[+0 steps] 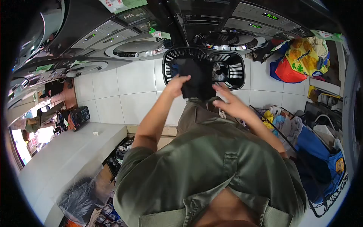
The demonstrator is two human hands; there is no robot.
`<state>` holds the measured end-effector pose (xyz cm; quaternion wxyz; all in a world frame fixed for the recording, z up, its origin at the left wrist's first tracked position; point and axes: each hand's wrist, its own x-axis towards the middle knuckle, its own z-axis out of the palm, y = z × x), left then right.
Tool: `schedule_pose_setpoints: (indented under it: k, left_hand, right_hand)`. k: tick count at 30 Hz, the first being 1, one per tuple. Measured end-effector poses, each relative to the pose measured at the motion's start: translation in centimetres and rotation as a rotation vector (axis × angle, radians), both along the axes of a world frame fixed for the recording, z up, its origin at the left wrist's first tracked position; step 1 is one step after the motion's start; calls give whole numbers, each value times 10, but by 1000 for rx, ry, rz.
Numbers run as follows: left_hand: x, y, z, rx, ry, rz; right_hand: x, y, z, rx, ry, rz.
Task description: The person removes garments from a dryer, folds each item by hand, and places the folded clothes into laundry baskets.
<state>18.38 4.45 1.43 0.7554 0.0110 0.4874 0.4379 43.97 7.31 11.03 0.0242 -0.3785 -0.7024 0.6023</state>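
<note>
A dark, black piece of cloth (196,77) hangs in front of my body, over the rims of two black laundry baskets. Its left edge is gripped by my left hand (175,87), thumb on top and the other fingers partly hidden. My right hand (232,106) is beside the cloth's lower right edge, fingers stretched apart; I see no cloth held in it. The left basket (166,72) is partly covered by the cloth, with something blue inside. In the right basket (237,72) lie some dark and whitish items.
Washing machines with round doors (138,47) and lit panels (261,20) line the wall ahead. A yellow and red shopping bag (302,60) sits at the right. Blue bags of clothes (312,142) lie lower right, near a thin black rod. A grey ledge (75,145) runs along the left.
</note>
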Motion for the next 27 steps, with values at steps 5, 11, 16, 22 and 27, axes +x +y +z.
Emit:
schedule_pose_setpoints:
  k: [5, 11, 16, 22, 27]
  left_hand:
    - [-95, -5, -100, -2, 995, -474]
    - [-99, 37, -68, 421, 1919, -117]
    - [2, 156, 212, 1340, 2009, 263]
    - [28, 278, 331, 1483, 2515, 488]
    - [26, 293, 318, 1394, 2523, 583]
  right_hand:
    - [63, 27, -2, 59, -44, -436]
    - [90, 94, 86, 82, 50, -796]
    - [75, 200, 220, 729, 511, -886]
    - [-6, 409, 298, 1382, 319, -828]
    - [-79, 469, 340, 1631, 124, -935]
